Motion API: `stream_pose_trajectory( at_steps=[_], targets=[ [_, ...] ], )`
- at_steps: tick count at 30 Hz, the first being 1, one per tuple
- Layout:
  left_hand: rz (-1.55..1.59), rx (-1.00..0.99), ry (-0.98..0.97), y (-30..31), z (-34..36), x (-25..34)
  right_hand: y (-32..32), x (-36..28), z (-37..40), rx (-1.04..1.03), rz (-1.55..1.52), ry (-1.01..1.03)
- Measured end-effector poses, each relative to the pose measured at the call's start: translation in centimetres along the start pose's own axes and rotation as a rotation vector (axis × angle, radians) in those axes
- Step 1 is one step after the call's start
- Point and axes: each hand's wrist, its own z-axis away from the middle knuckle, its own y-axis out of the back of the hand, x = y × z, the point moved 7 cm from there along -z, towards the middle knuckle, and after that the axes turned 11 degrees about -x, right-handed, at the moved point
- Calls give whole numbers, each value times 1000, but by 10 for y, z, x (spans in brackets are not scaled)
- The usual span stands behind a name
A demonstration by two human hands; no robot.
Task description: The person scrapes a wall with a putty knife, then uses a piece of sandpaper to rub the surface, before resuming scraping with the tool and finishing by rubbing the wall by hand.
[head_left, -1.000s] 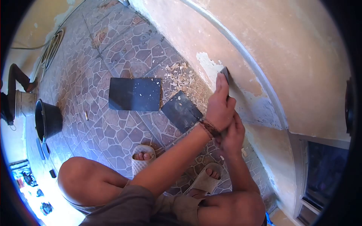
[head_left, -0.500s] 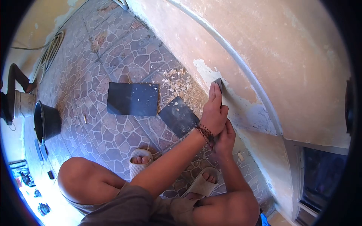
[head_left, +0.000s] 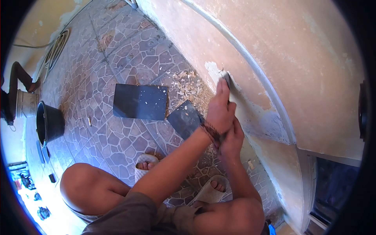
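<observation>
A paint scraper [head_left: 226, 78] presses its blade against the lower wall [head_left: 254, 100], at the edge of a bare whitish patch. A small flake of paint curls up at the blade's tip. My left hand [head_left: 220, 109], with a braided bracelet at the wrist, is closed on the scraper, its fingers stretched along the blade. Behind it, close to that wrist, my right hand [head_left: 234, 141] is wrapped around what appears to be the handle end, mostly hidden by the hands. Paint flakes [head_left: 188, 86] lie on the floor below.
Two dark flat sheets, a larger one [head_left: 140, 102] and a smaller one [head_left: 183, 119], lie on the stone-patterned floor [head_left: 113, 137]. Farther left stand a black bucket [head_left: 51, 123] and a pale bucket [head_left: 26, 102], beside another person's dark-clothed limb [head_left: 19, 76]. A coiled hose [head_left: 58, 49] lies behind.
The scraper and both my hands have shifted slightly up along the wall. A paint flake now lifts at the blade's tip. The view has moved a little.
</observation>
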Motion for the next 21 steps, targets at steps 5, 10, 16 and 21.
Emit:
stream_pose_trajectory(
  at_steps=[5,10,16,21],
  targets=[
    [67,-104,126,30,-28,-13,-27,-5,-28,-46,0,19],
    [-50,133,-83,7,-3,0,4,-7,-2,31,37,-27],
    [1,-22,164,41,-44,-17,-36,-13,-44,-28,34,31],
    [63,63,119,41,-33,-13,-33,-19,-34,-45,113,3]
  ],
)
